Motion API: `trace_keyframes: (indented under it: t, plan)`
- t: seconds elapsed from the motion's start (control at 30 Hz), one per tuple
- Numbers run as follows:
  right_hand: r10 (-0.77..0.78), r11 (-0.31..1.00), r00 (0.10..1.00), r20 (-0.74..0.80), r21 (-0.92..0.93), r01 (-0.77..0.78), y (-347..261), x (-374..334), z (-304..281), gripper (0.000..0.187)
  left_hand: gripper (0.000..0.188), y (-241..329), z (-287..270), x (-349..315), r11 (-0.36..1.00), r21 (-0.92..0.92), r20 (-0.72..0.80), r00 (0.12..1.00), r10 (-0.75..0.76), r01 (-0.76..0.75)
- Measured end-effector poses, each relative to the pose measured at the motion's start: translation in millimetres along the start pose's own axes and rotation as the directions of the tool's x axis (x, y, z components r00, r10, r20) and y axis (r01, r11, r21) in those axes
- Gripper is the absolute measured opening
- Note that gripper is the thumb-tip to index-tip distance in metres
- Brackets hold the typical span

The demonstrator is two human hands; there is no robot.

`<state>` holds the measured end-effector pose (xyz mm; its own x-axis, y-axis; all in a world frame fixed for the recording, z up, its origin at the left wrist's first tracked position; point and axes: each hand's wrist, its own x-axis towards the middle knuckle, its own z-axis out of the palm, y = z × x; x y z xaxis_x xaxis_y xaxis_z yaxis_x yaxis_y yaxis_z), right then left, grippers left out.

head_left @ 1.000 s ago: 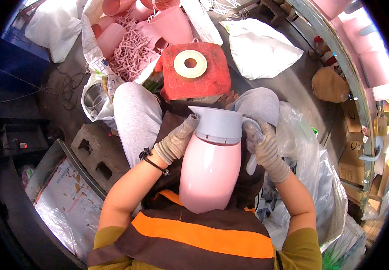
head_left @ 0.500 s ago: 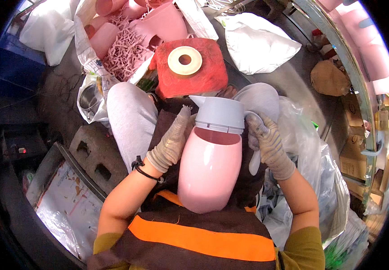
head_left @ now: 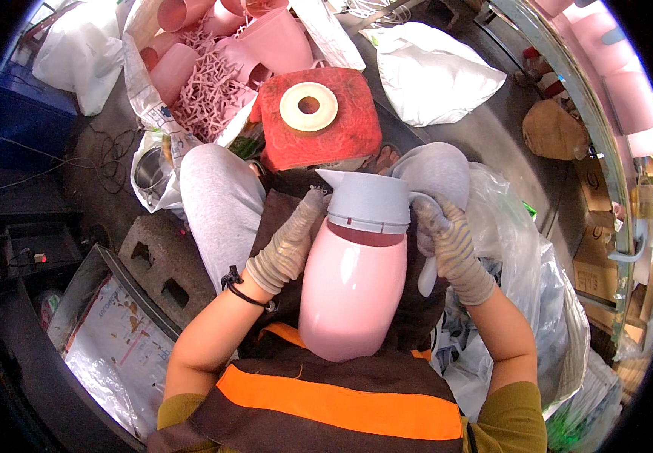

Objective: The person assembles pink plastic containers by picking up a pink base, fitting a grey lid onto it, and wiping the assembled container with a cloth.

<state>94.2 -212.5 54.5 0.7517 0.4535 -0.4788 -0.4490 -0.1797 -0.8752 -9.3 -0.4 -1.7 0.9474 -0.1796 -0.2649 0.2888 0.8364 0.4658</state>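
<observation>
A glossy pink jug body stands tilted in my lap, its dark inside showing below a pale grey spouted jug top. The top sits over the body's rim, with its spout pointing left and a gap at the front. My gloved right hand is closed around the top's grey handle, whose lower end hangs free beside the body. My gloved left hand is closed against the body's left side. Its thumb reaches up beside the grey top, and its other fingers are mostly hidden behind the jug.
Ahead is a red cloth-covered seat with a cream ring on it. A white sack holds pink jug bodies and shredded strips. A white bag, clear plastic bags and a concrete block lie around me.
The grey top has come down slightly toward the pink body, narrowing the gap at the front. My left thumb has moved a little right, closer to the top.
</observation>
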Motion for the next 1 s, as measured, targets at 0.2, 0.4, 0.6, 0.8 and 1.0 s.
trace_keyframes:
  t: [0.2, 0.4, 0.6, 0.8, 1.0]
  plan:
    - [0.042, 0.999, 0.998, -0.049, -0.018, -0.043, -0.6, 4.0, 0.3, 0.029, 0.069, 1.7, 5.2, 2.5, 0.997, -0.076, 0.009, 1.0, -0.006, 0.007]
    - [0.035, 0.995, 0.999, -0.039, -0.092, -0.038, -3.0, 4.9, -1.9, 0.031, 0.066, -1.1, -2.4, 2.5, 0.993, -0.118, 0.034, 0.999, -0.023, 0.027]
    - [-0.126, 0.975, 0.992, -0.027, -0.188, 0.119, 9.7, 10.1, -3.5, 0.034, 0.056, 1.0, 8.1, 0.8, 0.994, -0.078, -0.036, 0.996, 0.078, -0.081]
    - [-0.232, 0.938, 0.972, -0.034, -0.274, 0.214, 24.0, 10.3, -4.0, 0.038, 0.064, 9.0, 19.5, -4.3, 0.986, 0.105, 0.03, 0.991, 0.127, -0.129]
    - [-0.34, 0.859, 0.94, -0.007, -0.41, 0.307, 22.4, 11.6, -1.1, 0.037, 0.077, 8.8, 8.8, -6.8, 0.934, 0.356, 0.054, 0.998, 0.017, -0.035]
